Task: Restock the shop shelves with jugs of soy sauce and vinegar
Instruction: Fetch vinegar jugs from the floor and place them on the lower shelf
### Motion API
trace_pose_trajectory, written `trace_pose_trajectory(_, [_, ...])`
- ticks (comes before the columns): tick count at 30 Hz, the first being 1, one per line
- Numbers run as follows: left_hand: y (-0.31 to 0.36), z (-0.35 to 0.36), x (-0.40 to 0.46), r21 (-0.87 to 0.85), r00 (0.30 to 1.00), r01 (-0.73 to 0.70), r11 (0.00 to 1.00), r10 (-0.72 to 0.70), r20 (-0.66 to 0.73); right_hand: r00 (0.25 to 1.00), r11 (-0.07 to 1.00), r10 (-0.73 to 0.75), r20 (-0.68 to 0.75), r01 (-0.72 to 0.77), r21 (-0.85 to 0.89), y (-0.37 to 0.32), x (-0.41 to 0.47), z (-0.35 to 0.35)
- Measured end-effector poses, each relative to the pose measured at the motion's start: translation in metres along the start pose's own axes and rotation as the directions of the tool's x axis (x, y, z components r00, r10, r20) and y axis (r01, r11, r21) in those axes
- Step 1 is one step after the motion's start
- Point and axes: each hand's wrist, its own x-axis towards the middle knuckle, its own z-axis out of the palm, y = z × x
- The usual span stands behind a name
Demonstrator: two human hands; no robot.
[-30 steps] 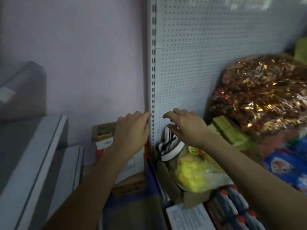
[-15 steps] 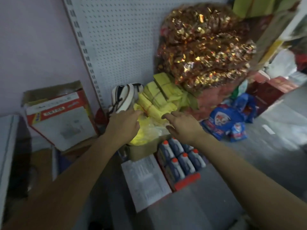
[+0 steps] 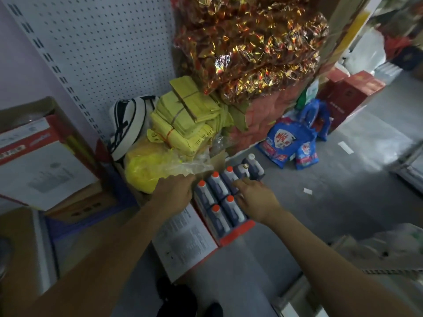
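**Over an open carton of jugs**

On the shop floor, dark jugs point(image 3: 218, 191) with orange caps stand upright in a red-edged carton point(image 3: 235, 233). Left hand point(image 3: 176, 193) and right hand point(image 3: 256, 200) hover above them with relaxed fingers, grasping nothing. Carton print is unreadable.

Dark brown plastic jugs with orange-red caps point(image 3: 219, 191) stand in a red-edged cardboard case point(image 3: 235, 234) with a white, black-printed flap. The crinkled foil bags point(image 3: 251, 42) glitter gold and red. Bundled paper stacks point(image 3: 190, 117) are yellow (a brighter yellow shows through the clear plastic bag point(image 3: 146, 170)). Blue pouches point(image 3: 283, 143) carry red-and-white shield emblems. The white pegboard panel point(image 3: 103, 46) is dotted with small holes.
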Motion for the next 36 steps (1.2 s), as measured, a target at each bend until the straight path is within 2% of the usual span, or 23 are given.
trace_pose_trajectory(8, [-0.016, 0.067, 0.071, -0.094, 0.984, -0.019, 0.995, 0.035, 0.175, 0.985, 0.998, 0.052, 0.167, -0.057, 0.027, 0.021, 0.08, 0.057])
trace_pose_trajectory(13, [-0.033, 0.143, 0.108, -0.197, 0.977, 0.03, 0.98, 0.013, 0.212, 0.964, 0.995, 0.041, 0.261, -0.062, 0.072, 0.042, 0.139, 0.117])
trace_pose_trajectory(17, [-0.04, 0.227, 0.131, -0.094, 0.945, 0.104, 0.99, -0.069, 0.321, 0.941, 0.995, 0.097, 0.324, -0.101, -0.004, 0.06, 0.172, 0.188])
trace_pose_trajectory(20, [-0.041, 0.288, 0.154, 0.081, 0.938, 0.027, 0.996, -0.053, 0.342, 0.917, 0.987, 0.16, 0.364, -0.145, -0.068, 0.075, 0.189, 0.249])
trace_pose_trajectory(22, [-0.045, 0.321, 0.174, 0.133, 0.932, 0.004, 0.991, -0.052, 0.358, 0.902, 0.985, 0.174, 0.395, -0.156, -0.079, 0.083, 0.2, 0.283])
trace_pose_trajectory(25, [-0.053, 0.371, 0.213, 0.057, 0.936, 0.064, 0.996, -0.08, 0.344, 0.898, 0.985, 0.171, 0.406, -0.147, -0.09, 0.092, 0.22, 0.333])
trace_pose_trajectory(28, [-0.068, 0.393, 0.255, -0.032, 0.942, 0.038, 0.999, -0.025, 0.333, 0.912, 0.988, 0.143, 0.385, -0.107, -0.113, 0.091, 0.24, 0.368])
trace_pose_trajectory(32, [-0.084, 0.407, 0.282, -0.24, 0.944, 0.054, 0.969, 0.029, 0.328, 0.931, 0.98, 0.196, 0.308, -0.197, -0.027, 0.085, 0.253, 0.396])
trace_pose_trajectory(36, [-0.095, 0.406, 0.266, -0.284, 0.979, 0.015, 0.959, 0.044, 0.201, 0.93, 0.982, 0.168, 0.327, -0.188, 0.028, 0.076, 0.257, 0.404])
